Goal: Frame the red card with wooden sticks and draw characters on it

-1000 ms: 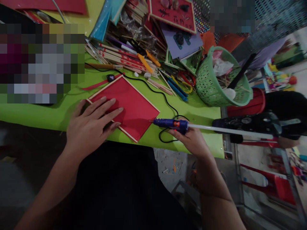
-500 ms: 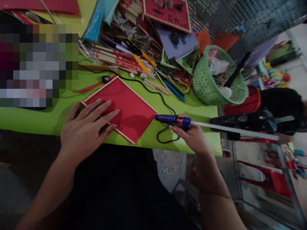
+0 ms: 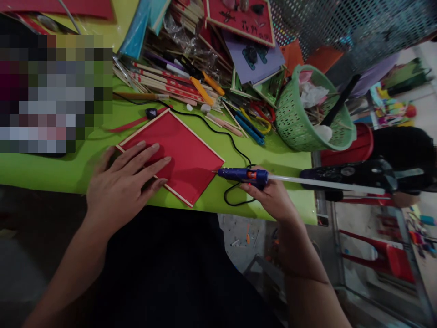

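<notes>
A red square card (image 3: 186,150) with thin pale wooden strips along its edges lies on the green tabletop. Spread flat over its left corner, my left hand (image 3: 128,175) presses on it with the fingers apart. My right hand (image 3: 271,196) is wrapped round a blue hot glue gun (image 3: 243,175). A long white glue stick (image 3: 324,182) sticks out of the gun's back end. The gun's nozzle is at the card's right edge, just below the right corner, where no wooden strip shows. Its black cord (image 3: 232,141) loops behind and under it.
Behind the card lie wooden sticks (image 3: 170,84), orange cutters (image 3: 201,89), blue-handled pliers (image 3: 249,127) and scissors (image 3: 268,111). A green basket (image 3: 297,118) holding scraps stands at the right, near a black tool (image 3: 348,173). Framed cards (image 3: 241,20) are piled at the back.
The glue gun in my right hand has moved slightly down and left along the card's right edge. My left hand has stayed in place on the card.
</notes>
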{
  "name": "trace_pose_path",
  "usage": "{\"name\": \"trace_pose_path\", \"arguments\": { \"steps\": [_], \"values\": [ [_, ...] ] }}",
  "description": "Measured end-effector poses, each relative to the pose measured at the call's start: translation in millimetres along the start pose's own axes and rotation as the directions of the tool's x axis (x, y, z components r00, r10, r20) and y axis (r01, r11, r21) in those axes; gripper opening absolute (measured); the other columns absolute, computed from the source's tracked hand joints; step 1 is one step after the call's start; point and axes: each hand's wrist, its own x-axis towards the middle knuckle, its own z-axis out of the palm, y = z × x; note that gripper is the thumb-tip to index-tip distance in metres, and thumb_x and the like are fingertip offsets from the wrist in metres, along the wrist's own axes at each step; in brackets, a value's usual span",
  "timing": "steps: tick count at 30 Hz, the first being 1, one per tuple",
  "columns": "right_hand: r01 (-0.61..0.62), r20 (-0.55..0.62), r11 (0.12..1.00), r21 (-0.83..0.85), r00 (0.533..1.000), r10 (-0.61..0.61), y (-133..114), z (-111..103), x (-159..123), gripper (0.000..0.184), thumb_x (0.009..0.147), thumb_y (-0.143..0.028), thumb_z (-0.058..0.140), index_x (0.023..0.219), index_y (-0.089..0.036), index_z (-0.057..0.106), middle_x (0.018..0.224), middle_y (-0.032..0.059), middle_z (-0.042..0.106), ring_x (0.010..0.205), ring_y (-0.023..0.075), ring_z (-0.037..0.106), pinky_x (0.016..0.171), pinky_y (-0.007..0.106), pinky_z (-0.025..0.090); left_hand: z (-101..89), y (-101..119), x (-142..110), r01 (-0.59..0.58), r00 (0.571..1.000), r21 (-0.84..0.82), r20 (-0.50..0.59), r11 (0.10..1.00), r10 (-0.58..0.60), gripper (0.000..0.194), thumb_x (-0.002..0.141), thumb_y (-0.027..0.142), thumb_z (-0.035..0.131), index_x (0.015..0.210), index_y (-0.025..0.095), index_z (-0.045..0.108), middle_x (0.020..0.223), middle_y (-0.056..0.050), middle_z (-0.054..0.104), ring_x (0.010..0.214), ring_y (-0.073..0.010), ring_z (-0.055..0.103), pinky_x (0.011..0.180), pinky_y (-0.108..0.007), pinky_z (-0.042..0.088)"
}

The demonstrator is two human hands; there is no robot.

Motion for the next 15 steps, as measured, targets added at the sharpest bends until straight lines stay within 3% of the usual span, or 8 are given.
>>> {"name": "trace_pose_path", "arguments": {
  "steps": [15],
  "values": [
    [0.001,-0.011,1.0,-0.026,1.0,-0.002,-1.1,-2.5,2.0,0.032,0.087,-0.053,0.07,0.087,-0.023,0.058,0.082,0.0016,0.061,0.074,0.02,0.057,0.069,0.032,0.043,-0.5,1.5,1.0,0.008,1.0,-0.012,-0.002,1.0,-0.008,0.046,0.104,0.04,0.049,0.151,0.043,0.048,0.163,0.004,0.043,0.152,-0.0237,0.04,0.127,-0.054,0.023]
  ]
}}
